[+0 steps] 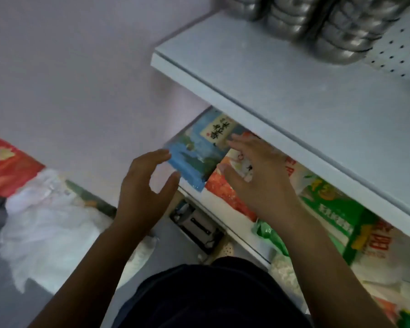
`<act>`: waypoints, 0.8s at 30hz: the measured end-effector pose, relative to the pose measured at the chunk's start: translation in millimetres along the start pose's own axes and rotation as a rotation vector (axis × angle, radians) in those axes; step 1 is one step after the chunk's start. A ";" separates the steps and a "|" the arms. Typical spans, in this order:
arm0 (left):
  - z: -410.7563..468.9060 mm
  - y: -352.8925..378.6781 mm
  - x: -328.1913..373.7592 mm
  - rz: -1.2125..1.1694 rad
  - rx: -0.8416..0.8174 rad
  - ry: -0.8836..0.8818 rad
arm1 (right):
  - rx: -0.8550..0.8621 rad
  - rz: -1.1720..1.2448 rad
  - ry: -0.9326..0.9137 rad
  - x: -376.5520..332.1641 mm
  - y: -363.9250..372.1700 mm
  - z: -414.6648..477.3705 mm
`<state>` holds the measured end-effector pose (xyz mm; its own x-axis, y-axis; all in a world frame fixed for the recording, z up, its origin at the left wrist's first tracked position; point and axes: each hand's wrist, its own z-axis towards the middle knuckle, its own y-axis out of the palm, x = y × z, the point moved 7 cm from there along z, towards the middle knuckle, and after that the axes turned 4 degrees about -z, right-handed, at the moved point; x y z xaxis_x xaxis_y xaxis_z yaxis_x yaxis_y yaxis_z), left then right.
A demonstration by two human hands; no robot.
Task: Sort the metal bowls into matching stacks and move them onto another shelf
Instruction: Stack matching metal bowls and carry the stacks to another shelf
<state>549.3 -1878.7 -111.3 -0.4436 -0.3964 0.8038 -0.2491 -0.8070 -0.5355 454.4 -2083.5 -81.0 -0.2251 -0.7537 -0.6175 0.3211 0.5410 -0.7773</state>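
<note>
Stacks of metal bowls stand side by side at the back of the white upper shelf, against the pegboard wall. Both hands hover lower down, in front of the shelf below. My left hand is open with fingers spread, just left of a blue packet. My right hand is open too, fingers apart, over the red and blue packets. Neither hand holds anything.
The lower shelf carries packaged goods: the blue packet, a red packet and green bags. A crumpled white plastic bag and a red package lie at left. A small dark device sits below the shelf edge.
</note>
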 end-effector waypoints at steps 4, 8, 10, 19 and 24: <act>-85.9 -65.4 -57.0 0.046 0.024 -0.285 | -0.298 0.050 -0.073 -53.1 82.3 -28.9; -183.4 -128.0 -102.0 0.131 0.112 -0.524 | -0.525 0.048 -0.189 -117.0 156.9 -61.1; -230.8 -157.5 -117.4 0.133 0.186 -0.641 | -0.606 0.057 -0.244 -147.6 190.2 -78.4; -417.8 -278.0 -108.4 0.257 0.680 -1.010 | -1.000 -0.003 -0.631 -301.7 319.6 -167.6; -487.2 -304.4 -86.6 0.281 0.932 -1.141 | -1.164 0.002 -0.859 -378.6 361.9 -228.9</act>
<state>244.1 -1385.4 -144.2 0.6187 -0.3463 0.7052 0.5458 -0.4562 -0.7029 445.2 -1516.9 -156.1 0.5209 -0.5132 -0.6822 -0.6900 0.2175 -0.6904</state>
